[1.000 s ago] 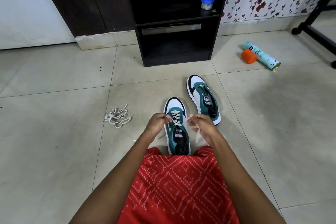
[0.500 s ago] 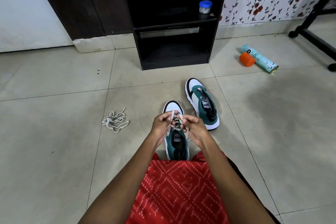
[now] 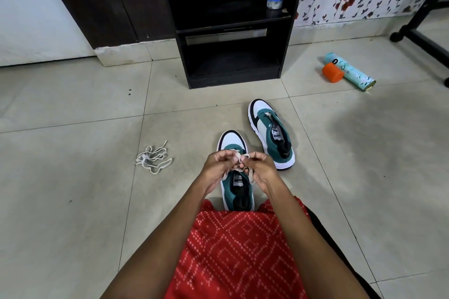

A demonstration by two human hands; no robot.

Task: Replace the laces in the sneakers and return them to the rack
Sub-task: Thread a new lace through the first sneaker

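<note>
Knotting the lace (image 3: pixel 243 156) over the near sneaker (image 3: pixel 239 195).
Pinching its ends with left hand (image 3: pixel 220 167) and right hand (image 3: pixel 261 168), drawn together above the tongue after pulling wide apart a second ago; probably lacing finished here, bow under way. Counting: two sneakers, the second (image 3: pixel 272 136) seemingly unlaced at 1 o'clock; one loose lace bundle (image 3: pixel 154 159) at 9 o'clock; one rack (image 3: pixel 182 56) at 12 o'clock.

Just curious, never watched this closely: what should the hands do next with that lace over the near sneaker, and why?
Probably draw the lace ends apart to tighten the tie: left hand and right hand both pinch it close together above the near sneaker, with slack hanging below.
</note>
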